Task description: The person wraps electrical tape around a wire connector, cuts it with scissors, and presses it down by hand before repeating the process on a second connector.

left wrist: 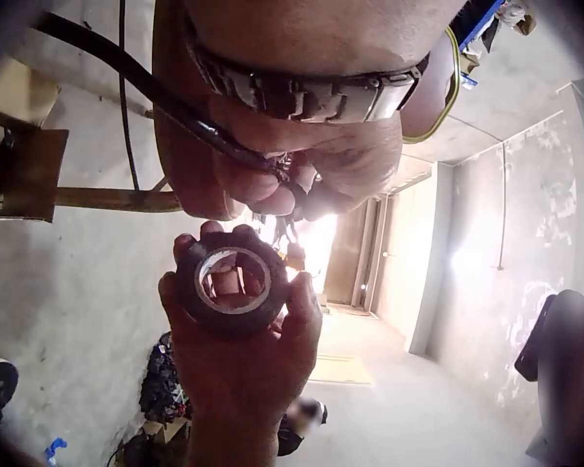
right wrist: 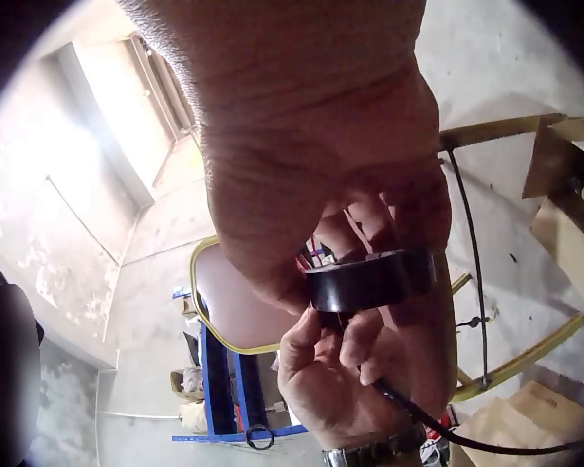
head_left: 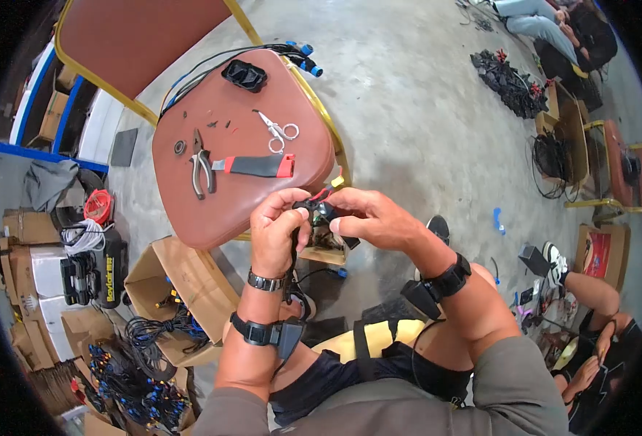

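Note:
My left hand (head_left: 273,221) pinches the end of a black cable (left wrist: 165,95) between thumb and fingers. Facing it, my right hand (head_left: 379,218) grips a roll of black electrical tape (right wrist: 365,285), fingers and thumb around its edge. Both hands meet just off the front of a brown chair seat (head_left: 190,207). Red wires (head_left: 322,195) and a yellow tip (head_left: 337,182) stick out beyond the fingers. On the seat lie pliers (head_left: 196,166), a red-and-black utility knife (head_left: 255,166) and white-handled scissors (head_left: 277,142). The cable's joint is mostly hidden by the fingers.
A black plastic tray (head_left: 244,75) and cables with blue connectors (head_left: 306,62) are at the seat's far side. An open cardboard box (head_left: 190,280) with cables stands at lower left, beside a pile of connectors (head_left: 128,378). Other people sit at the right.

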Demonstrator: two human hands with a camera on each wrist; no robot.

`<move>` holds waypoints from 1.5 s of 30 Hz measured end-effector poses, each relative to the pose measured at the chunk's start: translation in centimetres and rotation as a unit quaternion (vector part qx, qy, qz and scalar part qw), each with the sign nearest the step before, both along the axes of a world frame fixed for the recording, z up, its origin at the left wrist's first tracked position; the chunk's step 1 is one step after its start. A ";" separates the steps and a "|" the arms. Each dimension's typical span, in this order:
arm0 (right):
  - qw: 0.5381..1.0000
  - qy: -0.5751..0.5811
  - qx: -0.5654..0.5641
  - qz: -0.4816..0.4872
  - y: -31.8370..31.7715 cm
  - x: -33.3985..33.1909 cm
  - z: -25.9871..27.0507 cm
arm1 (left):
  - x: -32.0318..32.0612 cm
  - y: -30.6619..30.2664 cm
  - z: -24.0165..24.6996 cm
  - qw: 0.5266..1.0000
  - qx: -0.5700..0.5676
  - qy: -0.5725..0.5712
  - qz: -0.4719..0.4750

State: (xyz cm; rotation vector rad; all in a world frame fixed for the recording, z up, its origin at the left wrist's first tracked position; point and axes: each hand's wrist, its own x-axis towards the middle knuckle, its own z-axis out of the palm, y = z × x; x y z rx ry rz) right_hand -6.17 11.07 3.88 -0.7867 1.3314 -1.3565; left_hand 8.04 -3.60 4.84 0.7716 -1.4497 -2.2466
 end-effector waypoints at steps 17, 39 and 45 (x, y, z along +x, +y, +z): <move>0.992 -0.109 -0.018 -0.060 0.9 0.7 1.2 | -0.2 0.9 0.3 0.977 -0.204 0.035 -0.043; 0.966 -0.241 -0.032 -0.089 1.9 0.6 1.1 | -0.6 1.5 1.5 0.837 -0.544 0.005 -0.058; 0.956 -0.273 -0.040 -0.103 1.9 1.1 1.1 | -0.8 1.6 1.1 0.794 -0.606 -0.012 -0.045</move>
